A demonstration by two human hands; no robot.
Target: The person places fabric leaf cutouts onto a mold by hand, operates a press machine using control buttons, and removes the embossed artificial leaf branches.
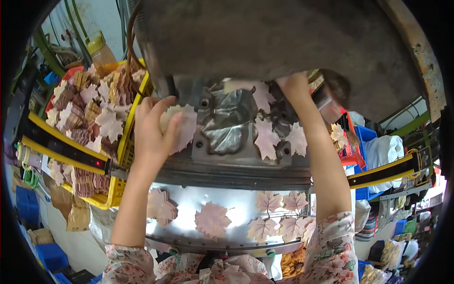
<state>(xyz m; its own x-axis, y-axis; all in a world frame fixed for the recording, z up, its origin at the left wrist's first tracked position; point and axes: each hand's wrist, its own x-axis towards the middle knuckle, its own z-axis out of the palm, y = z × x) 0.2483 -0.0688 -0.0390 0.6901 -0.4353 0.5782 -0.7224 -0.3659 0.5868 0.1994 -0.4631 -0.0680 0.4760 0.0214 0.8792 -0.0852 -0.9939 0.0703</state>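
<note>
My left hand (156,125) is at the left side of a metal die (226,120). Its thumb lies over a pale pink maple-leaf-shaped piece (186,128), with the fingers around the piece's left edge. My right hand (294,89) reaches in at the die's right side, under the dark press head (283,38); its fingertips are hidden there. Between the hands, the die shows a shiny leaf-shaped hollow. Plain leaf pieces (266,138) lie on the die's right part, with another leaf piece (297,140) beside my right forearm.
A yellow crate (118,182) heaped with leaf pieces stands at left. Yellow-black bars (66,149) flank the press. On the shiny front ledge (184,232) lie plain leaves (213,221) and veined leaves (269,202). Red and blue bins (363,135) are at right.
</note>
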